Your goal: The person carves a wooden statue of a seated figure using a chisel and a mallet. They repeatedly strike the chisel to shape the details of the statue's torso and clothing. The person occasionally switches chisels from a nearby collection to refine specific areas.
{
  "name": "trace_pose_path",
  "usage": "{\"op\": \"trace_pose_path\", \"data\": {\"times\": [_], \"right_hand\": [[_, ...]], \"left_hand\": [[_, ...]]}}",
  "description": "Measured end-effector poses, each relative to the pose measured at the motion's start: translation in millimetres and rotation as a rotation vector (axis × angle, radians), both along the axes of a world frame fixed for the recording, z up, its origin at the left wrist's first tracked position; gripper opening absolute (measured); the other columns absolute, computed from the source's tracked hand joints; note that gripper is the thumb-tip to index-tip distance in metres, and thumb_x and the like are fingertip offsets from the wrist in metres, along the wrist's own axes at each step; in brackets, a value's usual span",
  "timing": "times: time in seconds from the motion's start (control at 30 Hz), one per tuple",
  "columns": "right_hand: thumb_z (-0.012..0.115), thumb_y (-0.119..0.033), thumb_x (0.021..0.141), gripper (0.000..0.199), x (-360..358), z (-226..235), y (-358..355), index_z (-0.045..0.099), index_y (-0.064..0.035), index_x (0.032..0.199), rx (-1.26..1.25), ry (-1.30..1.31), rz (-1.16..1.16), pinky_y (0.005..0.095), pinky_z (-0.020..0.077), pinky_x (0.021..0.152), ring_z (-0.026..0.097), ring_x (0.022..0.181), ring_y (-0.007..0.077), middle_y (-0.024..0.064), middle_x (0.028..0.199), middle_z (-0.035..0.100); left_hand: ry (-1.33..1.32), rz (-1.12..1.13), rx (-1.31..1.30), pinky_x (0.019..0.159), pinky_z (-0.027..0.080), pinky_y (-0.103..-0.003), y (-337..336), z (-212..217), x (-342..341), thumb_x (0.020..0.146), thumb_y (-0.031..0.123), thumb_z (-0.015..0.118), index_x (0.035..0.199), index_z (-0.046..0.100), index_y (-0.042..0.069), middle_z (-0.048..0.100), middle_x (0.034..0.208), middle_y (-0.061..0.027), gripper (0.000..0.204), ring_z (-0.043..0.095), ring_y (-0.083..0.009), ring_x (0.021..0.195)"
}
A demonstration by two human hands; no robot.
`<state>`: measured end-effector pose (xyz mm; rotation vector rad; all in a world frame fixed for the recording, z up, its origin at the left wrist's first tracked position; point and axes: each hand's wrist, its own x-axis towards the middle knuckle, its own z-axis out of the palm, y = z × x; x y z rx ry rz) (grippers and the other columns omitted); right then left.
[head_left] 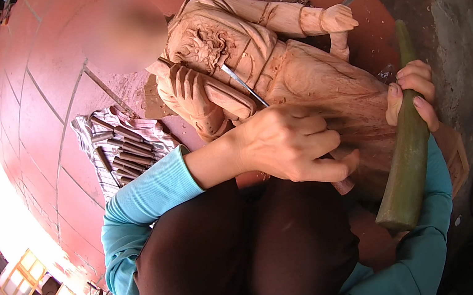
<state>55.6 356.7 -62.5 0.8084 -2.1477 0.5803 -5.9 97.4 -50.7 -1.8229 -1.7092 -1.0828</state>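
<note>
Between our hands lies the work: our left hand point(289, 142) is closed round a chisel point(244, 85), its blade slanting up onto the carving point(274, 72), and our right hand point(410, 94) is wrapped round a greenish mallet point(405, 150). We judge the carving heavy and stiff (fine relief could chip), resting against our knees on the tiled floor point(49, 72). More chisels point(123, 151) lie on a cloth nearby.

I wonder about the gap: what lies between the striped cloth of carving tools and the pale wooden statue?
In the head view, only bare red floor tile separates the striped cloth of carving tools from the pale wooden statue.
</note>
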Motion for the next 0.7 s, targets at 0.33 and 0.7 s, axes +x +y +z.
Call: {"op": "trace_pose_path", "data": {"times": [0.33, 0.7], "right_hand": [[0.061, 0.009, 0.081, 0.053, 4.0, 14.6, -9.8, 0.034, -0.0181, 0.117, 0.207, 0.047, -0.14, 0.0416, 0.0476, 0.067, 0.055, 0.082, 0.0253, 0.0094, 0.098, 0.05], [0.065, 0.01, 0.079, 0.055, 21.1, 19.7, -8.7, 0.036, -0.0205, 0.115, 0.167, 0.148, -0.119, 0.0424, 0.0475, 0.067, 0.057, 0.076, 0.0256, 0.0076, 0.093, 0.053]], "left_hand": [[-0.065, -0.119, 0.131, 0.04, 0.027, -0.018, -8.6, 0.1, -5.4, 0.078, 0.012, 0.063, 0.087, 0.066, 0.021, 0.03, 0.058, 0.0073, 0.013, 0.036, -0.0045, 0.046], [0.003, -0.289, 0.119, 0.04, 0.027, -0.019, -25.7, -9.2, -9.6, 0.074, 0.009, 0.064, 0.081, 0.065, 0.017, 0.033, 0.057, 0.0061, 0.01, 0.038, -0.0057, 0.046]]}}
